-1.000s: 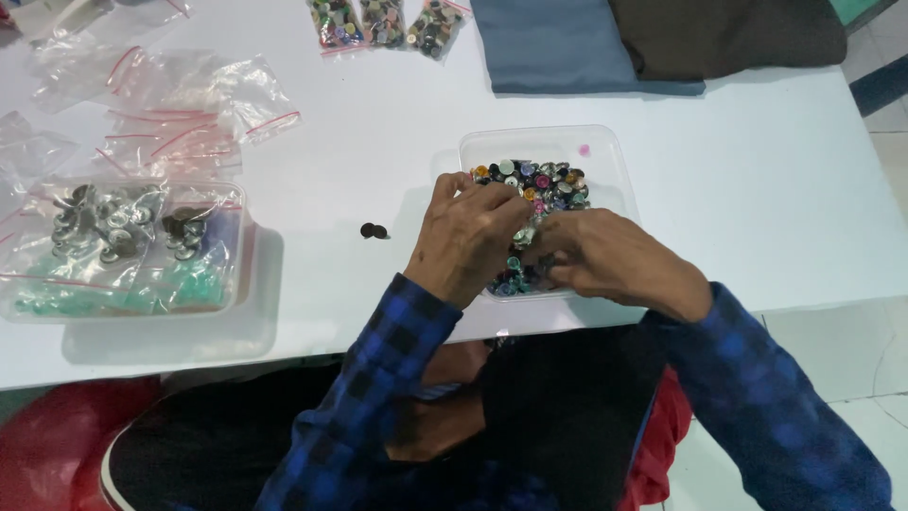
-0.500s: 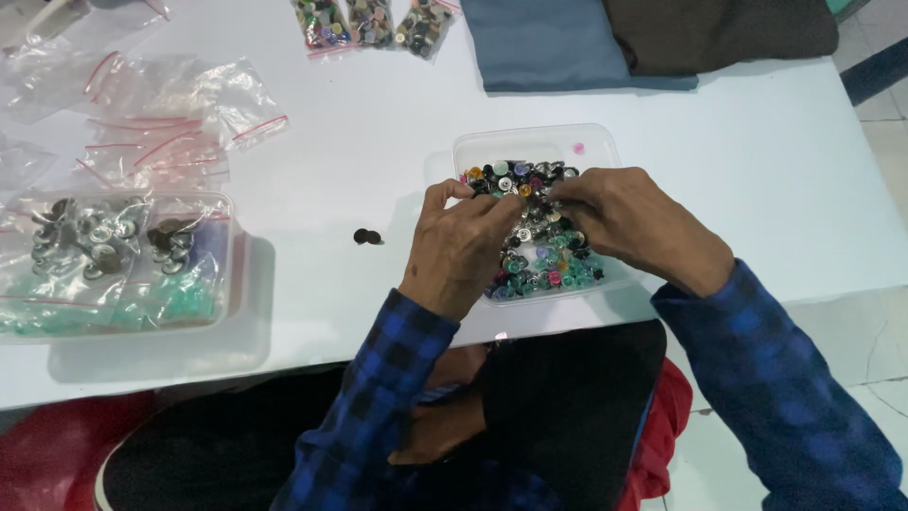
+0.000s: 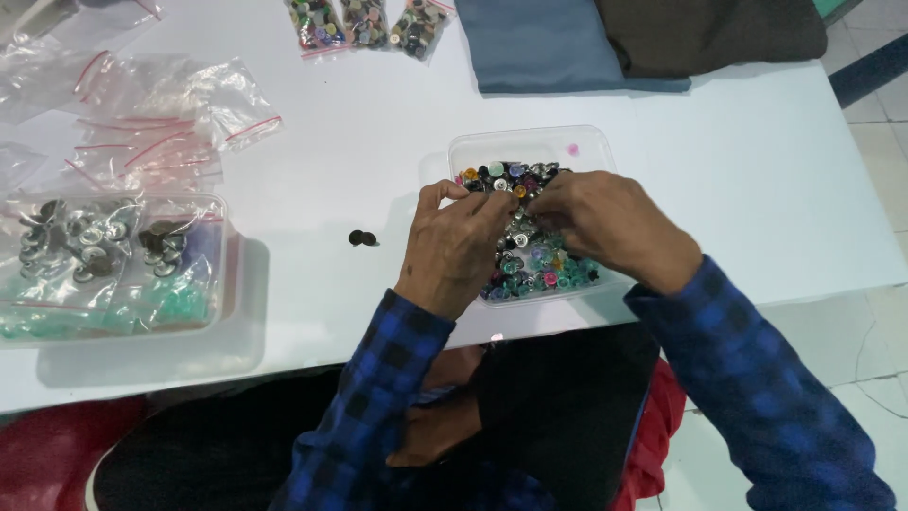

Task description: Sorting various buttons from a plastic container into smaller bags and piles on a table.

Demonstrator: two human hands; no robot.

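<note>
Colourful buttons [image 3: 530, 265] fill the tub [image 3: 530, 142] near the tabletop's front edge. Both hands have moved up over it; left hand [image 3: 454, 246] and right hand [image 3: 605, 222] now pinch buttons together.

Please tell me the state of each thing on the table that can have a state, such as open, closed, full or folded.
clear tub of buttons: open, no lid, nearly full.
left hand: fingers pinched together over the buttons.
right hand: fingers curled down into the tub.
left container: open, filled with bagged pieces.
small filled bags: packed with buttons; seal cannot be told.
empty zip bags: flat, crumpled.
blue cloth: folded.
dark cloth: folded.
</note>
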